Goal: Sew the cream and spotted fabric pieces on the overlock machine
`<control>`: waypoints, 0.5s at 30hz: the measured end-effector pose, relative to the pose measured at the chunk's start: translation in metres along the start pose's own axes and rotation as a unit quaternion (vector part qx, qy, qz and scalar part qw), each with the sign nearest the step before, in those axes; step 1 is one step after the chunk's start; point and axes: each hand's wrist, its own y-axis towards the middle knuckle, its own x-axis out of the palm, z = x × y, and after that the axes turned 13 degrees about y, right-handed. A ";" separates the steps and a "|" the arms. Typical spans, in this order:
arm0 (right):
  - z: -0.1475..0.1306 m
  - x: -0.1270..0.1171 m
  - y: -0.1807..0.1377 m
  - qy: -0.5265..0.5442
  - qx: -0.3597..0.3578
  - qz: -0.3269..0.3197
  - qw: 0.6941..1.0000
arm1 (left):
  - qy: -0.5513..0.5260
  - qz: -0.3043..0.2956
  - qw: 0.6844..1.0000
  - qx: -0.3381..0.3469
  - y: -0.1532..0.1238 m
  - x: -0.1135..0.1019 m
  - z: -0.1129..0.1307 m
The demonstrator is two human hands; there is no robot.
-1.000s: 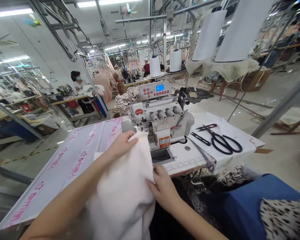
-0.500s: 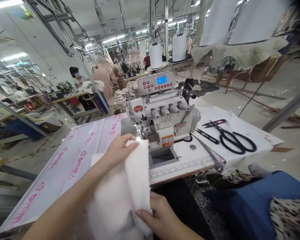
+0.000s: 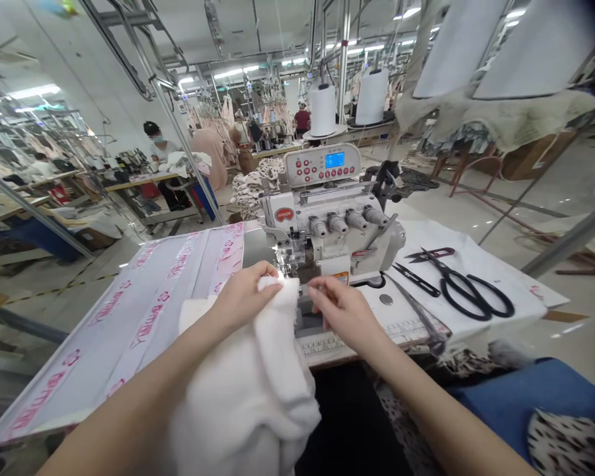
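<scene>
The left hand (image 3: 242, 299) clamps a bunch of white fleece fabric (image 3: 238, 403) just in front of the overlock machine (image 3: 327, 218). The right hand (image 3: 344, 307) sits close by, its grip drawn together; whether it pinches anything is too small to tell.

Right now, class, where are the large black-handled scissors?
In the head view, the black-handled scissors lie on the white cloth, right of the overlock machine, beside a black thread snipper.

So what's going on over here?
Someone is at an overlock sewing machine on a factory floor. Their left hand grips bunched white fabric at the front of the machine, while their right hand sits just beside it, near the needle area. Black-handled scissors lie off to the right.
</scene>
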 end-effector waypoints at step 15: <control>-0.007 0.006 0.053 0.010 0.061 -0.046 0.997 | 0.049 0.018 0.995 0.079 -0.007 0.005 -0.002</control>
